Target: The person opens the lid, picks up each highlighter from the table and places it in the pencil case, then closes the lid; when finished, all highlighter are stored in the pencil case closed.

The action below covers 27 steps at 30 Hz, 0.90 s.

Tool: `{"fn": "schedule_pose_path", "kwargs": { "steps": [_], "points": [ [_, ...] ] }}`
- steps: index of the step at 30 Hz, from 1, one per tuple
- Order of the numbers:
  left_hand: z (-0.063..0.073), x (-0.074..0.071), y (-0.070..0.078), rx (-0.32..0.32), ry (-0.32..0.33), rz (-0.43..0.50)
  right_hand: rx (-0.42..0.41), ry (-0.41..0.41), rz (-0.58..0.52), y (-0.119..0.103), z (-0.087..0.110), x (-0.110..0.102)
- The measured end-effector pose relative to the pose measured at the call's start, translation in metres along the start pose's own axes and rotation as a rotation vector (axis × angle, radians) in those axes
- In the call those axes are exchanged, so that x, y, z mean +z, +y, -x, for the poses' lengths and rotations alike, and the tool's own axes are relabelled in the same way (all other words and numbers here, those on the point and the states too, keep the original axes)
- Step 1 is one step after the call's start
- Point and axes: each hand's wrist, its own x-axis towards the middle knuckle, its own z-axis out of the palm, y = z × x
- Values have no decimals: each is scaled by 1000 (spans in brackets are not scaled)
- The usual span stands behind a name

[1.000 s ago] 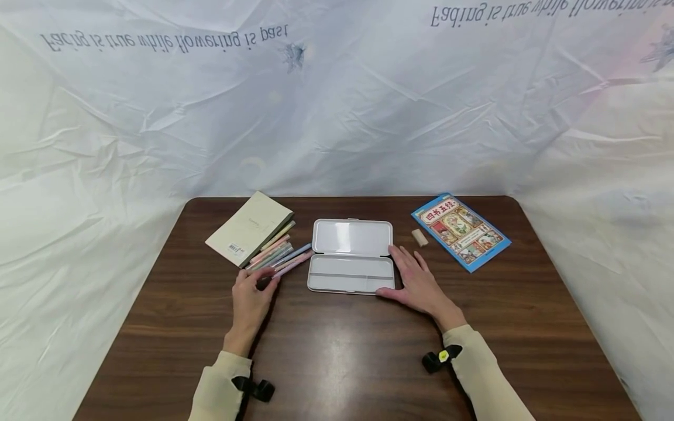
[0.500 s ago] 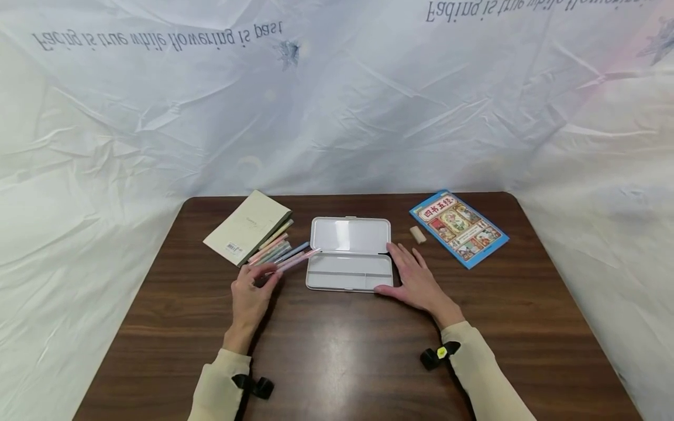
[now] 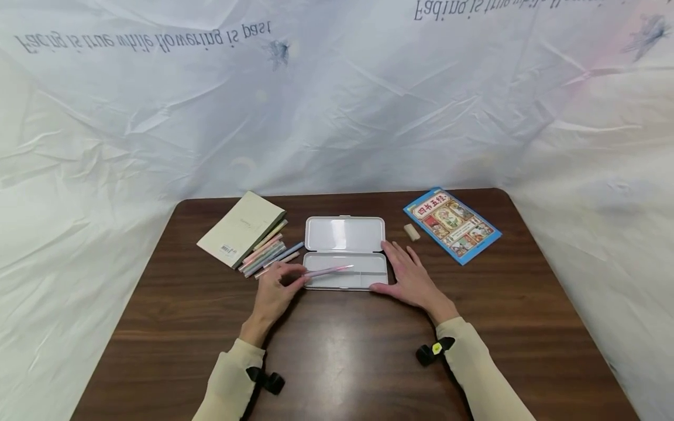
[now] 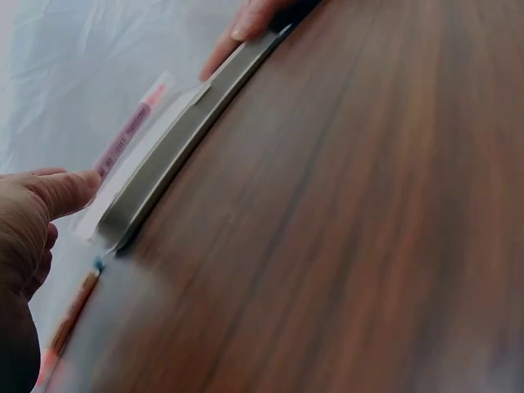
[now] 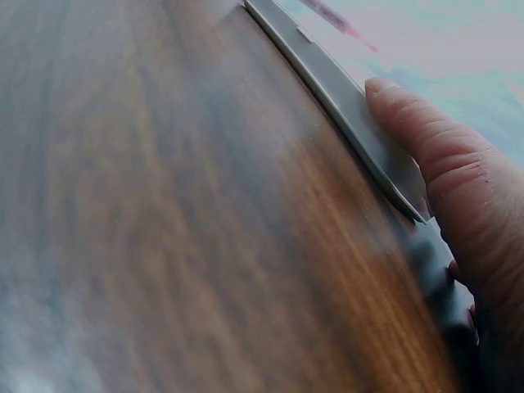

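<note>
My left hand (image 3: 276, 292) pinches a slim pink pen (image 3: 332, 270) between thumb and fingers. The pen lies over the lower tray of a white pencil case (image 3: 337, 282), its tip pointing right; in the left wrist view the pen (image 4: 124, 137) is above the case's front wall. The case is open, its lid (image 3: 342, 234) laid back. My right hand (image 3: 413, 283) rests at the case's right end, fingers extended, with the thumb at the front edge and the fingertips by the hinge. Several pens (image 3: 268, 252) lie left of the case.
A cream notebook (image 3: 239, 228) lies behind the loose pens. Right of the case are a small beige eraser (image 3: 412, 232) and a blue-edged comic-style book (image 3: 453, 225). Everything is on a dark wooden table (image 3: 337, 351), with a white cloth (image 3: 337, 128) hanging behind.
My left hand has lifted the pink pen from beside the loose pens and carried it right, over the tray. My right hand has stayed at the case.
</note>
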Motion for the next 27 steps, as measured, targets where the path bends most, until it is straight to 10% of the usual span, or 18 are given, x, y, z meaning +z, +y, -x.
{"fn": "schedule_pose_path", "kwargs": {
  "steps": [27],
  "points": [
    [-12,-1,2,-196,-245,31,-2,5,4,4,-2,2]
  ]
}}
